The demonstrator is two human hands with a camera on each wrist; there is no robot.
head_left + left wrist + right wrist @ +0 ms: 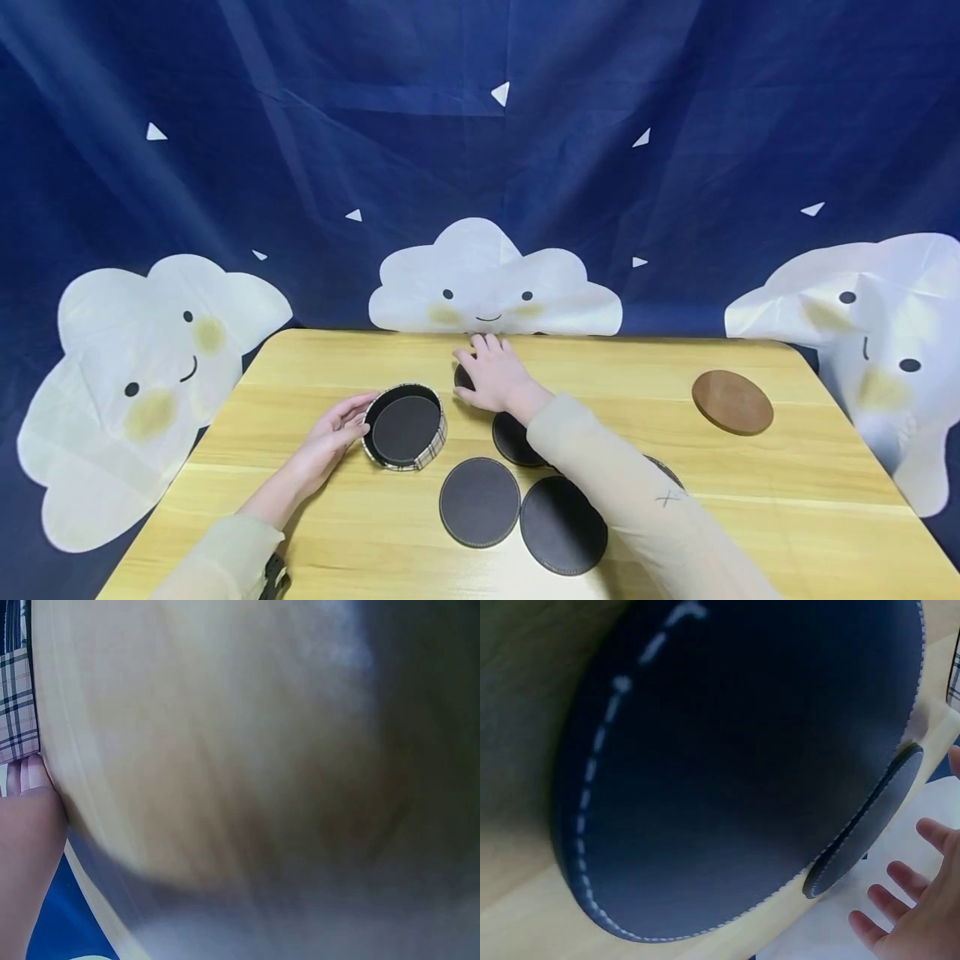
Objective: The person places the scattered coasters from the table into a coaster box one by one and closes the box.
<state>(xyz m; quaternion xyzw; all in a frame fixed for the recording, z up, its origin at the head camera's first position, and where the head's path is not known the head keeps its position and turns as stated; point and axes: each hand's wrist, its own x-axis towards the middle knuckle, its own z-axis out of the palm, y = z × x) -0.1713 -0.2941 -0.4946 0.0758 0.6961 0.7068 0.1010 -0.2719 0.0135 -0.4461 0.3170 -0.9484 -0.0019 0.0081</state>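
On the left of the table my left hand holds a round, plaid-sided coaster holder, thumb at its rim. Its inside is dark, and the plaid wall shows at the left wrist view's edge. Toward the back, my right hand reaches over a dark round coaster, which it partly covers. Its fingers are spread in the right wrist view, with nothing between them. Below that hand lies another dark coaster, partly under the forearm in view; close up, white stitching runs round a coaster.
Two more black coasters, one left and one right, lie side by side near the front. Another coaster peeks out behind the right forearm. A brown disc lies at the right. Behind the wooden table hangs a blue cloud-print curtain.
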